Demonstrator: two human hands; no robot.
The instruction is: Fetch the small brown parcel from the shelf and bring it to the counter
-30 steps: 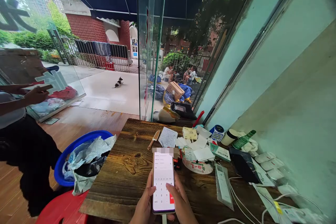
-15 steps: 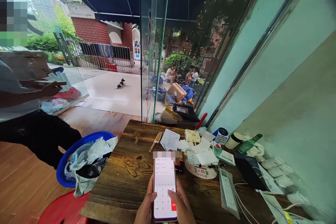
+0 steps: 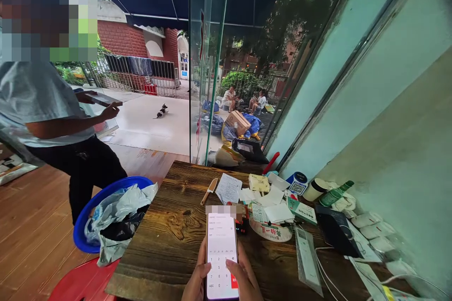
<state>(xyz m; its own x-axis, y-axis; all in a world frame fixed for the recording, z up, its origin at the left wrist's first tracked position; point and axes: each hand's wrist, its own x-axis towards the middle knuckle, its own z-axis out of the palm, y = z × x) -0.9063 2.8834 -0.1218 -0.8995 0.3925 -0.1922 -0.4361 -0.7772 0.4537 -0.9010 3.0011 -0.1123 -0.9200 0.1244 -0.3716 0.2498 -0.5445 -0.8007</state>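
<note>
Both of my hands hold a smartphone (image 3: 221, 237) upright above the wooden table (image 3: 158, 249). Its bright screen shows a number keypad with a red key at the lower right. My left hand (image 3: 198, 270) wraps the phone's left side, thumb at the screen's left edge. Along the other side my right hand (image 3: 245, 270) grips it, with the thumb over the keypad's right column. Beyond the phone lie a knife (image 3: 209, 191) with a wooden handle, a printed sheet (image 3: 229, 188) and an oval fan-like card (image 3: 271, 231). The phone's lower end and some fingers are partly hidden.
Papers, a green bottle (image 3: 337, 194), a QR-code stand (image 3: 297, 183) and white cables (image 3: 319, 263) crowd the table's right side. Left of it stand a blue basin (image 3: 81, 230) holding plastic bags and a red stool (image 3: 84, 282). A person (image 3: 45, 103) walks past the glass door.
The person at left has stepped rightward into fuller view, carrying a flat object. My hands keep their grip on the phone, nearly unmoved.
</note>
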